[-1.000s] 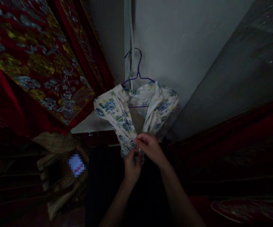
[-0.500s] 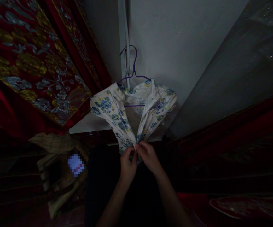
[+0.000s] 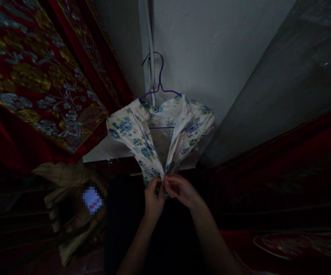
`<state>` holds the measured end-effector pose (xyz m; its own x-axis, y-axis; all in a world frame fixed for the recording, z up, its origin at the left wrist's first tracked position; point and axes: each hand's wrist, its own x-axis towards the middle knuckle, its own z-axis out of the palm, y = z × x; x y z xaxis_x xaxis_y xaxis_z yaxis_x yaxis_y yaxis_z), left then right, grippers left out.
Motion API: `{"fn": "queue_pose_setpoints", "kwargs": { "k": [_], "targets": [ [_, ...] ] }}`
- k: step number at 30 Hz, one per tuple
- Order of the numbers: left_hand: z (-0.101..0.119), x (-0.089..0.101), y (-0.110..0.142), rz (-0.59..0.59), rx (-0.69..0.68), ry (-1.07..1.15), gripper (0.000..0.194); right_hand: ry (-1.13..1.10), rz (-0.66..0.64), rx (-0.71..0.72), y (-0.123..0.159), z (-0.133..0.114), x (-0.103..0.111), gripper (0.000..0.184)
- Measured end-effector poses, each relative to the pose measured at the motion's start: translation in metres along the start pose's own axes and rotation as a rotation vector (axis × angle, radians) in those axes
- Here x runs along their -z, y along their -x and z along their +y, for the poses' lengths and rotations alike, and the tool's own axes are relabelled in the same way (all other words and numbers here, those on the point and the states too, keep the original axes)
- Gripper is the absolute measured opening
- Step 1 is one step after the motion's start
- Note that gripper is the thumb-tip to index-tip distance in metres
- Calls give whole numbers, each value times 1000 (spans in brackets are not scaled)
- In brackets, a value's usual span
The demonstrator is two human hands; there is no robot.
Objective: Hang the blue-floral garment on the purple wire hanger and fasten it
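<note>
A white garment with blue flowers [image 3: 145, 147] hangs on a purple hanger [image 3: 160, 82], its front parted in a V below the collar. At the bottom of that V, my left hand [image 3: 154, 194] pinches the garment's left front edge between thumb and fingers. Right beside it, my right hand [image 3: 181, 189] has thumb and fingertips pressed together at the opposite edge. Whether a button or a zip lies between the fingertips is too dark and small to see. Below the hands, the lower part of the garment is mostly hidden.
Red cloth with gold and silver embroidery [image 3: 53, 76] hangs at the left. A pale strap [image 3: 151, 46] runs down the wall [image 3: 205, 46] behind the hanger. Lower left stands a wooden chair [image 3: 64, 208] with a blurred-out bright patch above it. More red fabric [image 3: 297, 149] lies at the right.
My right hand has turned slightly and its fingers have shifted at the front edge. My left hand stays pinched at nearly the same place. The view has moved a little.
</note>
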<state>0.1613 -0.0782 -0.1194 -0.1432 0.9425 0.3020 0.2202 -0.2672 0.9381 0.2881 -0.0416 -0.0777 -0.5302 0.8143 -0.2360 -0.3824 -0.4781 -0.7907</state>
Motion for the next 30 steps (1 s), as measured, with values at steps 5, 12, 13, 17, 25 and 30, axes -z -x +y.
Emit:
{"fn": "queue_pose_setpoints", "kwargs": {
  "k": [5, 12, 13, 17, 25, 30],
  "targets": [
    [-3, -2, -2, -20, -13, -50, 15, -6, 13, 48, -23, -60, -1, 25],
    [4, -17, -14, -138, -35, -25, 21, 269, -21, 635, -22, -217, -79, 15],
    [9, -16, -21, -173, -48, -33, 21, 324, -23, 701, -18, -221, -89, 17],
    [47, 6, -69, -243, -185, -37, 5, 478, 48, 761, -7, -205, -98, 25],
    [177, 49, -177, -52, -625, -19, 24, 534, 140, 785, -17, -185, -84, 31],
    [196, 48, -183, -36, -724, -223, 23, 640, 247, 947, -23, -182, -84, 29]
  ]
}}
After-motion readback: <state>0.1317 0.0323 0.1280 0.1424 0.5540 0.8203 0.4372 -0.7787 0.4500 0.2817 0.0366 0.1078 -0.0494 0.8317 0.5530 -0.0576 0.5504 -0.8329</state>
